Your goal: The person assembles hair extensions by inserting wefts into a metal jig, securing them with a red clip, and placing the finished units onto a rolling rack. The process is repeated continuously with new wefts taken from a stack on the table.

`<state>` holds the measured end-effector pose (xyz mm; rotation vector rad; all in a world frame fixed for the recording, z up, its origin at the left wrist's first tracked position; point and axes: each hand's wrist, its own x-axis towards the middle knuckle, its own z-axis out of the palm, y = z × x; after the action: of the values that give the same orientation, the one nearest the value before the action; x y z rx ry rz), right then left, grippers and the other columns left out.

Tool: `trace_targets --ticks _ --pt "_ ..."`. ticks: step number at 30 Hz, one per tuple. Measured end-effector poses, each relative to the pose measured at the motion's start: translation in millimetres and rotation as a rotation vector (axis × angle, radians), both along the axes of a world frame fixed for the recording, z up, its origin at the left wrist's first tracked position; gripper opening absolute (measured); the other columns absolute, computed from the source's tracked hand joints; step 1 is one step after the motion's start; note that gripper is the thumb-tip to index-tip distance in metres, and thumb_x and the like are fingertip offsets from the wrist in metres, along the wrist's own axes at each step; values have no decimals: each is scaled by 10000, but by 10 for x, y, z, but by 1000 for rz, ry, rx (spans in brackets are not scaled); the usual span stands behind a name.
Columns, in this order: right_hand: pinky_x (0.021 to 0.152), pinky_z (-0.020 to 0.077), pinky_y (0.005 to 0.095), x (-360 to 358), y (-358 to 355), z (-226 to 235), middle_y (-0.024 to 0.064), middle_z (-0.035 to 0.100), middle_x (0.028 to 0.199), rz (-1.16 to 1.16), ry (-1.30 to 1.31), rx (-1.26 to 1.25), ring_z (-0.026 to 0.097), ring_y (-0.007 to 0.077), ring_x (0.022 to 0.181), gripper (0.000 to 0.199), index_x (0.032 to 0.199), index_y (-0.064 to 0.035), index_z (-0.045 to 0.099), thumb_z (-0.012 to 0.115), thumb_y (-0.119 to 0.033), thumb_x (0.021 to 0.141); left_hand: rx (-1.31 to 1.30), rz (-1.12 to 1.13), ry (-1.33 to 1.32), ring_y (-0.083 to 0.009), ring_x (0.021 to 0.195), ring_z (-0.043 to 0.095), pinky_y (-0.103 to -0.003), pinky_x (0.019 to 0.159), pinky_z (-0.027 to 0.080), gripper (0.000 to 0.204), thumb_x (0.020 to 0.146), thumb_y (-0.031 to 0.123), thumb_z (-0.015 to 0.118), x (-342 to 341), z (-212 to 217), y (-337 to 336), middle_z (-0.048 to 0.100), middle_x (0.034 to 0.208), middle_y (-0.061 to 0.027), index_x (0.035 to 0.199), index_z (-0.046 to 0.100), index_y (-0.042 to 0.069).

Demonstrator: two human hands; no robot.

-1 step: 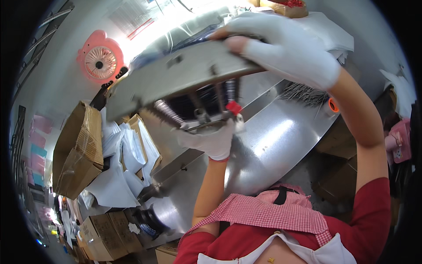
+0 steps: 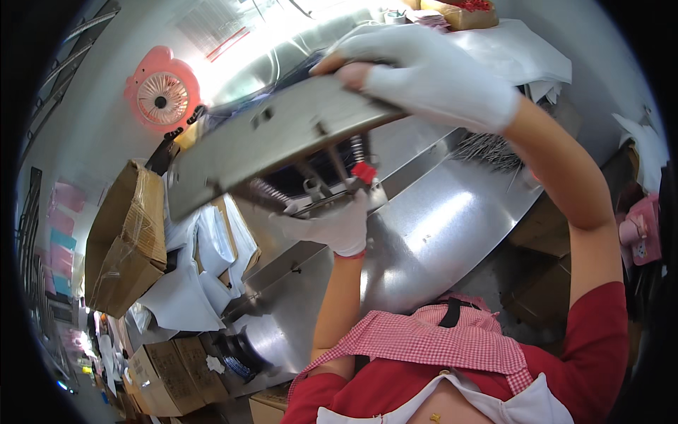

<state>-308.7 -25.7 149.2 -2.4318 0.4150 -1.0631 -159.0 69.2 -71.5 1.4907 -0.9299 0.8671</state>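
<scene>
I hold up a grey metal plate fixture (image 2: pixel 275 134), tilted, with coil springs, rods and a small bar on its underside. My right hand (image 2: pixel 424 74), in a white fingerless glove, grips the plate's upper right edge between thumb and fingers. Below, my left hand (image 2: pixel 325 227), also in a white glove, is closed around the lower bar beneath the springs; its fingers are partly hidden. A red piece (image 2: pixel 364 172) sits beside the bar, just above my left hand. Dark material shows behind the plate, too blurred to name.
A shiny metal worktable (image 2: pixel 438 226) lies below. To the left stand an open cardboard box (image 2: pixel 127 240) and a stack of white sheets (image 2: pixel 212 247). A pink fan (image 2: pixel 161 92) is at the far left. Thin wires (image 2: pixel 487 150) lie bundled near my right forearm.
The fixture has shifted a little left, and my right hand has moved left with it. My left hand keeps its grip on the lower bar. My right forearm now mostly covers the orange-centred roll.
</scene>
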Motion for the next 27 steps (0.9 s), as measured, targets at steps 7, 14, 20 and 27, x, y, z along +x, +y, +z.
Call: trace_targets --ticks 7,14,20,27 --pt "869 526 273 576 -404 -1 85 757 986 143 189 73 680 142 895 225 1089 -33 754 712 -180 923 12 158 19 -464 1333 418 -574 1092 371 1183 663 203 871 364 -19 -71 308 1470 -319 1522 109 -83" --pt "871 524 224 426 -437 -17 45 753 997 209 -28 399 664 86 925 191 1083 22 739 700 -91 934 16 220 9 -449 1281 462 -527 1047 437 1177 630 236 847 498 190 -20 330 1448 -310 1519 160 -115" --pt "917 526 259 695 -417 -102 38 730 1032 318 175 502 669 102 984 121 1023 4 704 691 -40 910 67 398 58 -412 1298 450 -499 1049 428 1191 677 261 828 357 -123 59 294 1482 -302 1552 103 -96" --pt "777 426 236 340 -686 -757 -36 545 872 -18 44 367 478 55 829 123 951 -47 581 615 -160 986 216 -598 502 -326 1360 430 -420 1148 367 1298 602 215 954 937 503 287 363 1474 -243 1544 116 -94"
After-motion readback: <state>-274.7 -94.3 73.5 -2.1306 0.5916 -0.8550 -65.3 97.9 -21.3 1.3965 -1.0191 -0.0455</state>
